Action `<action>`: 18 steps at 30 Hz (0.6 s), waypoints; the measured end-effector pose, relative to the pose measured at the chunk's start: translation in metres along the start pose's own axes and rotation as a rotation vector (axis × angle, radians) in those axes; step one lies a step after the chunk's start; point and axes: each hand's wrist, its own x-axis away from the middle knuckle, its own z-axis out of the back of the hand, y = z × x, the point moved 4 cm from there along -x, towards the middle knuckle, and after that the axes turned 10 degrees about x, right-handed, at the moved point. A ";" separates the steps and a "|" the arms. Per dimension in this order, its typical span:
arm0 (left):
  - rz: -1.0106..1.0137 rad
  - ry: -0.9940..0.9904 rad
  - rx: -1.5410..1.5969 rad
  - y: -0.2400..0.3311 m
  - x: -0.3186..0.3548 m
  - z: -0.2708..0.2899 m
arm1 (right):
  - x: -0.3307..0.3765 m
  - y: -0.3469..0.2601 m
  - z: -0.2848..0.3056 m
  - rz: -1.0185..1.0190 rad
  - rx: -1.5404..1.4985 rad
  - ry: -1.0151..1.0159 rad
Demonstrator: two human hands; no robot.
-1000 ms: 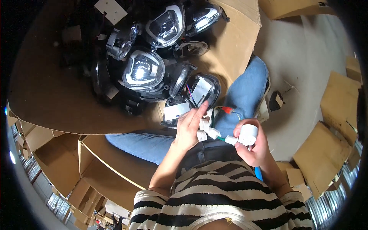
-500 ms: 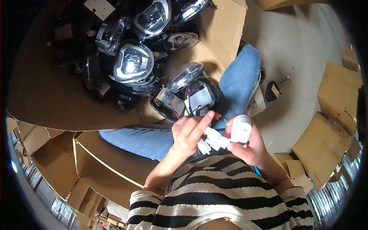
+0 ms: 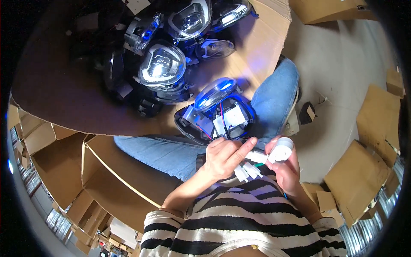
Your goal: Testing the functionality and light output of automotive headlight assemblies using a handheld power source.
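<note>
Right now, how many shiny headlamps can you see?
5, maybe more hidden in the dark pile. One black headlamp with wires lies on the lap; three clear-lensed ones and a small dark lens sit in the cardboard box.

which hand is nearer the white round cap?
Right. The right hand grips the white round cap; the left hand sits beside it, holding white connectors.

Not much room up front — the headlamp unit (image 3: 216, 113) on the lap sits right above both hands, with the pile of headlamps (image 3: 165, 64) filling the big cardboard box (image 3: 265, 38) behind it. Bare floor (image 3: 342, 77) to the right is open — flattened cartons (image 3: 355, 180) crowd the lower right.
</note>
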 end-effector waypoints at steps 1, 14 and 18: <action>0.009 0.007 0.026 0.001 0.001 0.000 | 0.000 -0.001 0.000 0.026 0.029 0.035; 0.309 -0.042 0.089 0.005 0.005 0.004 | -0.006 -0.001 -0.004 0.132 0.132 0.016; 0.614 0.202 0.402 -0.009 0.007 0.031 | -0.012 0.001 0.022 -0.023 -0.016 0.303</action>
